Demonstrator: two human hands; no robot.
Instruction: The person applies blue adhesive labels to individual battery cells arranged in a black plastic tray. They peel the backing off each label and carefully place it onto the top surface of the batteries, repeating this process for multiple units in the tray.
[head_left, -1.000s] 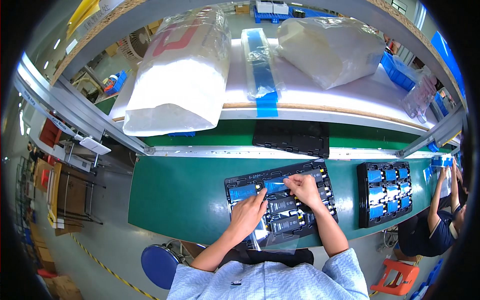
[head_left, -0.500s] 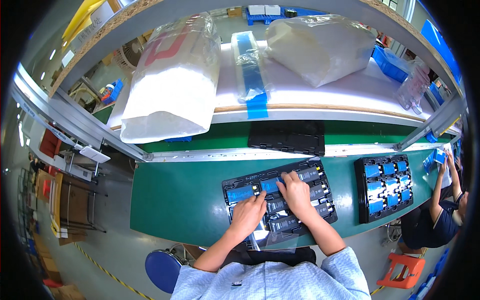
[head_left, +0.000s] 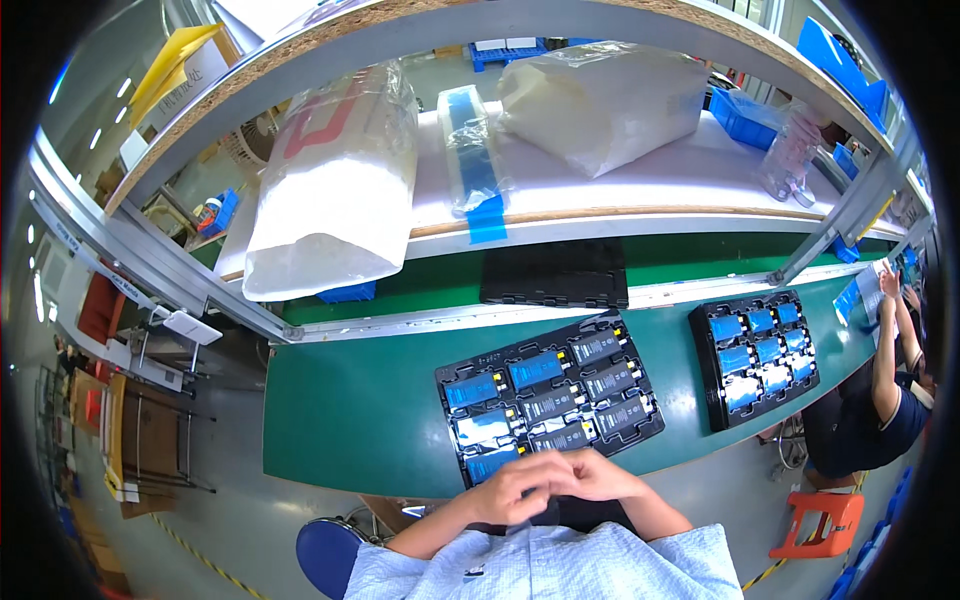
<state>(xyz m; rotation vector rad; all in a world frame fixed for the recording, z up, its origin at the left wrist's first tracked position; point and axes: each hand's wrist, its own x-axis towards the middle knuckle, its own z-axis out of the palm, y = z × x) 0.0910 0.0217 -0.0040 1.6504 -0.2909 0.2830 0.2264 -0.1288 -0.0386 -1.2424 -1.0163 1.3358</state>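
Observation:
My left hand (head_left: 515,488) and my right hand (head_left: 598,474) meet in front of my chest, at the near edge of the tray. The fingers of both are curled and pressed together; whatever they hold, if anything, is hidden. Beyond them a black plastic tray (head_left: 650,428) lies slightly turned on the bench, with flat battery packs in its pockets. Blue film covers the packs of the left column and the top middle pack (head_left: 537,369). The other packs, such as the dark battery pack (head_left: 598,346) at top right, show black faces with yellow tabs. My hands partly hide the nearest row.
On the green bench (head_left: 350,400), a second black tray (head_left: 712,385) of blue-covered packs stands at right. A dark tray (head_left: 555,275) lies under the shelf, which bears wrapped bags (head_left: 335,190). A co-worker (head_left: 880,420) sits far right; a blue stool (head_left: 330,555) stands left.
Both hands have left the top middle pack and drawn back toward my body, coming together. The clear sheet that hung at the tray's near edge no longer shows. The view has shifted slightly.

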